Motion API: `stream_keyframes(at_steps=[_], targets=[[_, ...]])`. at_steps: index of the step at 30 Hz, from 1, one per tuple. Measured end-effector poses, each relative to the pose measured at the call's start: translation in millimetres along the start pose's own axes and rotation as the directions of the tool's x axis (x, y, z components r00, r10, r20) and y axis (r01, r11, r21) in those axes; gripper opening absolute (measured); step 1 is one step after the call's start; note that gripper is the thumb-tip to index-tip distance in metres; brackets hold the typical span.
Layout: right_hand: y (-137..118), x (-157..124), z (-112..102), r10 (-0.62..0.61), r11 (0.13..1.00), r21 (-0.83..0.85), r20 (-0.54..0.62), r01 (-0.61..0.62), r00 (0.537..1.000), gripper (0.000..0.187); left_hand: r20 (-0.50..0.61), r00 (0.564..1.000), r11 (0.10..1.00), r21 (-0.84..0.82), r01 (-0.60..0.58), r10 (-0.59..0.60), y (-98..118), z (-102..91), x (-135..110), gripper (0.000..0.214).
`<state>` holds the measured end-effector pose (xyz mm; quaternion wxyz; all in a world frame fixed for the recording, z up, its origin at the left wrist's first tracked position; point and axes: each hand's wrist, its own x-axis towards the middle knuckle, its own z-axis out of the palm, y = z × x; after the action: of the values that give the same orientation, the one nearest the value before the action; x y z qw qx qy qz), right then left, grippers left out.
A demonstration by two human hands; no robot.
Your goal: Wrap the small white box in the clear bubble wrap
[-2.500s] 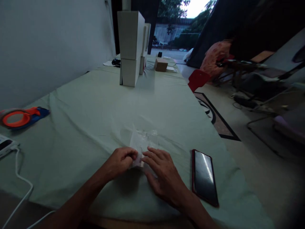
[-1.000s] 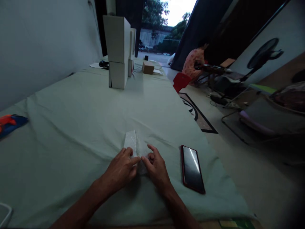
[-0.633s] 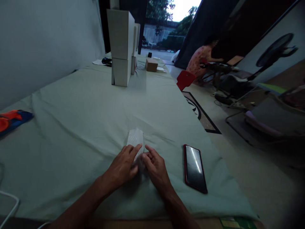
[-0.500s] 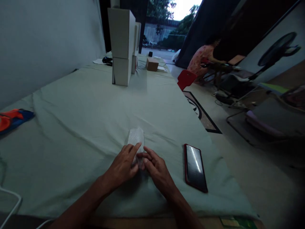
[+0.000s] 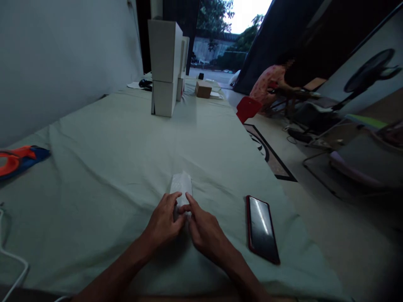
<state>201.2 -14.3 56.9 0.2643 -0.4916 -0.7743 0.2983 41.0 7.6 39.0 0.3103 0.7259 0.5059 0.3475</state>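
Packet (image 5: 181,183) (on cloth (image 5: 217,147)) lies left of phone (image 5: 262,229).

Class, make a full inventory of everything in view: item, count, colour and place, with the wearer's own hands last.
Wrapped packet: one, whitish, under the fingers
Phone: one, black with red edge, right of the hands
Tablecloth: one, pale green, over the table
Orange-and-blue object: one, left edge
Cable: white, lower left
Boxes: at least two, pale, stacked at the far end
Carton: one, brown, right of the stack
Chair: one, red, beyond the table's right side
Fan: one, dark, far right
Other person: one, pinkish top, seated beyond
Dark clutter: too dim to count
Left hand: one, at the packet
Right hand: one, at the packet
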Motion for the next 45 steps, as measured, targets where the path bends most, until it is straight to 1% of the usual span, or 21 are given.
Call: stream_keyframes(at_steps=[3, 5, 7, 9, 11, 13, 16, 18, 19, 21, 23, 24, 26, 29, 32, 35, 37, 39, 41, 43, 45], targets=[[5, 9, -15, 0.033, 0.981, 0.191, -0.019, -0.029, 0.999, 0.06, -0.001, 1.0, 1.0, 0.019, 0.004, -0.004, -3, 6.4, 0, 0.054], [7, 13, -24, 0.106, 0.968, 0.239, -0.094, -0.081, 0.99, 0.052, -0.01, 1.0, 0.999, 0.034, 0.007, -0.006, -3, 7.8, -1, 0.055], [10, 14, -29, 0.138, 0.974, 0.202, -0.161, -0.104, 0.977, 0.049, 0.0, 1.0, 0.999, 0.044, 0.01, -0.01, -2, 6.9, -2, 0.055], [14, 15, -25, 0.087, 0.992, 0.103, -0.173, -0.07, 0.981, 0.051, 0.014, 1.0, 0.999, 0.05, -0.002, 0.001, 0, 4.6, -3, 0.055], [18, 16, -16, -0.011, 1.0, -0.009, -0.133, 0.01, 0.991, 0.054, 0.026, 0.999, 0.998, 0.056, -0.031, 0.03, 2, 2.1, -3, 0.052], [22, 18, -8, -0.08, 0.995, -0.072, -0.082, 0.074, 0.993, 0.057, 0.045, 0.997, 0.996, 0.069, -0.062, 0.059, 3, 0.1, -3, 0.045], [26, 20, -7, -0.088, 0.996, -0.032, -0.051, 0.086, 0.995, 0.058, 0.088, 0.994, 0.993, 0.092, -0.076, 0.068, 4, -1.4, -2, 0.034], [29, 21, -13, -0.025, 0.999, 0.03, -0.109, 0.028, 0.994, 0.053, 0.106, 0.991, 0.989, 0.111, -0.094, 0.082, 3, -1.6, -1, 0.03], [32, 21, -17, 0.044, 0.997, 0.073, -0.161, -0.033, 0.986, 0.05, 0.108, 0.99, 0.987, 0.121, -0.101, 0.088, 3, -1.4, -1, 0.029], [37, 22, -23, 0.244, 0.96, 0.195, -0.231, -0.201, 0.942, 0.046, 0.102, 0.991, 0.986, 0.135, -0.099, 0.086, 3, -0.7, 0, 0.027], [43, 26, -25, 0.432, 0.875, 0.324, -0.183, -0.361, 0.883, 0.046, 0.088, 0.993, 0.987, 0.134, -0.091, 0.08, 3, 0.1, 0, 0.025], [46, 29, -25, 0.488, 0.831, 0.367, -0.125, -0.417, 0.864, 0.048, 0.084, 0.993, 0.987, 0.13, -0.093, 0.082, 3, 0.5, 0, 0.025], [49, 36, -21, 0.538, 0.771, 0.416, -0.018, -0.483, 0.843, 0.051, 0.074, 0.992, 0.986, 0.126, -0.108, 0.099, 3, 0.9, -1, 0.026], [51, 48, -13, 0.522, 0.747, 0.461, 0.041, -0.479, 0.852, 0.053, 0.069, 0.991, 0.984, 0.123, -0.126, 0.118, 2, 1.1, -2, 0.027], [51, 59, -8, 0.475, 0.757, 0.486, 0.049, -0.436, 0.879, 0.046, 0.066, 0.99, 0.983, 0.128, -0.131, 0.123, 1, 1.8, -4, 0.028], [53, 69, -6, 0.424, 0.778, 0.493, 0.046, -0.39, 0.905, 0.038, 0.062, 0.984, 0.967, 0.185, -0.177, 0.168, 0, 1.5, -6, 0.044], [54, 73, -5, 0.393, 0.797, 0.486, 0.034, -0.359, 0.919, 0.029, 0.104, 0.97, 0.944, 0.23, -0.237, 0.218, 1, -0.1, -5, 0.049], [54, 75, -4, 0.362, 0.816, 0.475, 0.023, -0.329, 0.932, 0.02, 0.169, 0.957, 0.93, 0.245, -0.274, 0.237, 2, -2.3, -3, 0.04], [51, 73, -6, 0.332, 0.83, 0.47, 0.013, -0.298, 0.943, 0.012, 0.19, 0.958, 0.937, 0.235, -0.258, 0.216, 2, -3.5, -1, 0.032], [47, 67, -9, 0.281, 0.862, 0.445, -0.019, -0.244, 0.959, 0.009, 0.151, 0.97, 0.949, 0.222, -0.222, 0.191, 0, -2.4, 0, 0.028], [41, 58, -12, 0.204, 0.912, 0.376, -0.073, -0.162, 0.976, 0.007, 0.06, 0.983, 0.956, 0.229, -0.185, 0.176, -2, 1.0, -2, 0.025]])
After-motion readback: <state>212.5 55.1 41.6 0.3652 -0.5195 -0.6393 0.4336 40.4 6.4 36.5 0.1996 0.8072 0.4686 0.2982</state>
